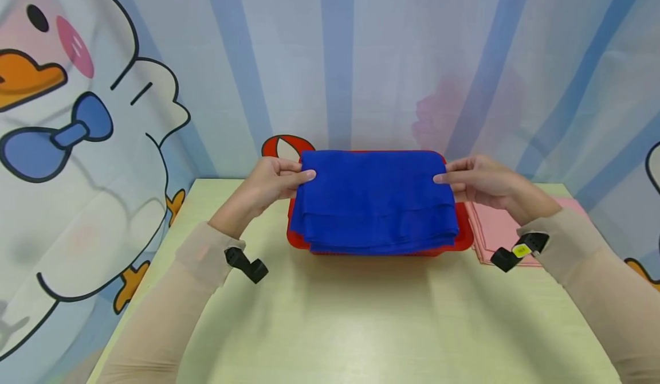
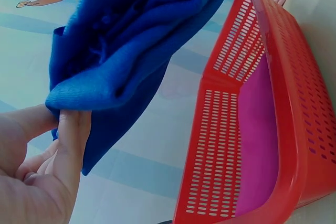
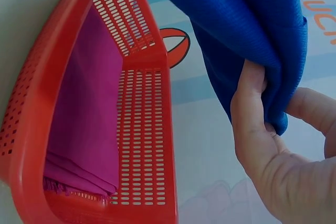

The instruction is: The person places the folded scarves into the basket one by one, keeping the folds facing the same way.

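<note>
A folded blue cloth [image 1: 378,200] hangs in layers between both hands, above a red perforated basket [image 1: 464,229]. My left hand [image 1: 273,180] pinches its upper left corner, thumb in front and fingers behind. At the upper right corner my right hand [image 1: 476,180] pinches it the same way. Both wrist views show the cloth held up clear of the basket. Inside the basket lies a folded magenta cloth [image 3: 86,108], seen also as a magenta strip [image 2: 257,140] in the left wrist view. From the head, the blue cloth hides the basket's inside.
To the right of the basket, partly behind my right wrist, a folded pink cloth [image 1: 495,235] lies on the pale table [image 1: 350,326]. A backdrop [image 1: 289,57] with blue stripes and a cartoon duck [image 1: 103,200] stands behind the table and along its left side.
</note>
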A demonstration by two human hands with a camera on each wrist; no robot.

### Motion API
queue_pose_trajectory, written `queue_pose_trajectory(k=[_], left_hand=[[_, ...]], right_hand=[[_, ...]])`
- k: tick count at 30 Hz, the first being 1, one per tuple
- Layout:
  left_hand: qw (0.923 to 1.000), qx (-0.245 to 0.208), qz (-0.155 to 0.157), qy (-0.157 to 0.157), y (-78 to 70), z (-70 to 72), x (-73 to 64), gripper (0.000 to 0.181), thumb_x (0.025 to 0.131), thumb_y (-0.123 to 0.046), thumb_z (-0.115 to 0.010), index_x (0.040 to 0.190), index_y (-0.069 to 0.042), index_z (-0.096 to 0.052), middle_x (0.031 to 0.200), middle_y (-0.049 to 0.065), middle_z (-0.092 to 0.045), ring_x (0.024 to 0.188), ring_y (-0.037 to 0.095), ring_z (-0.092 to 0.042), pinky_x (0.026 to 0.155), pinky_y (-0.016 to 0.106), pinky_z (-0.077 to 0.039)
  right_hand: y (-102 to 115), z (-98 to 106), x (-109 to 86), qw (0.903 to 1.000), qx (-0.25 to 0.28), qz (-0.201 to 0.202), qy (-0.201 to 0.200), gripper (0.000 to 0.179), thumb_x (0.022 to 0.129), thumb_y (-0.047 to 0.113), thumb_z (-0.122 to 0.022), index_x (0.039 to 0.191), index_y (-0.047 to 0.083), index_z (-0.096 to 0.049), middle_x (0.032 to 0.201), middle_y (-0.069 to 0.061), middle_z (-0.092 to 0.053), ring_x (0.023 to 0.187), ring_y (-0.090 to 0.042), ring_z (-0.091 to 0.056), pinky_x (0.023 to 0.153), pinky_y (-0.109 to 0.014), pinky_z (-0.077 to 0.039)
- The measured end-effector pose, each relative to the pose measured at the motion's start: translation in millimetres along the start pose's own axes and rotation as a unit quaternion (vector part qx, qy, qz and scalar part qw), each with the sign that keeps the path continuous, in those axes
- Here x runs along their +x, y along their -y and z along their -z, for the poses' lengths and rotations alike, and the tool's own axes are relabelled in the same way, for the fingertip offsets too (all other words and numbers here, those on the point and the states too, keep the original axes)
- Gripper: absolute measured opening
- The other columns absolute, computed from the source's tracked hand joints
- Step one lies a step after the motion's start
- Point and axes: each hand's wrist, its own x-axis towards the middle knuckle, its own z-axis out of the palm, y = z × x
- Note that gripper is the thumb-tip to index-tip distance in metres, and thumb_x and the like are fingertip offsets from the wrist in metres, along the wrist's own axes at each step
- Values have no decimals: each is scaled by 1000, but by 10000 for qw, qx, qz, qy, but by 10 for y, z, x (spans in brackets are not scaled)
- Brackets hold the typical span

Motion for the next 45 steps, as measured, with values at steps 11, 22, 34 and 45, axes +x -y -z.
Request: queue_pose_trajectory(k=[11,22,34,45], left_hand=[[10000,29,50,-54,-2,8,149,52,95,-21,-69,141,0,-54,122,17,-68,101,25,-71,89,36,-55],[9998,69,106,-165,-8,-7,270,53,95,-22,-70,140,1,-55,132,19,-61,107,27,-68,91,37,-54],[9992,207,219,-263,64,-14,426,55,93,-23,-72,139,2,-55,133,18,-61,108,28,-68,89,37,-55],[9980,274,474,-307,138,-38,476,50,93,-22,-72,134,3,-59,125,17,-64,101,27,-71,85,33,-56]], right_hand=[[56,64,130,9997,-58,-140,-165,19,101,6,-58,82,7,-56,68,-2,-49,62,-14,-53,71,-28,-59],[93,74,246,9986,-255,-313,-335,7,99,9,-62,96,3,-62,74,-4,-57,65,-15,-56,74,-31,-59],[68,117,385,9967,-431,-478,-496,10,99,9,-62,93,5,-55,72,-3,-55,61,-15,-55,68,-28,-58],[6,106,487,9950,-648,-638,-424,18,99,7,-62,99,2,-45,72,-3,-48,57,-13,-50,63,-25,-56]])
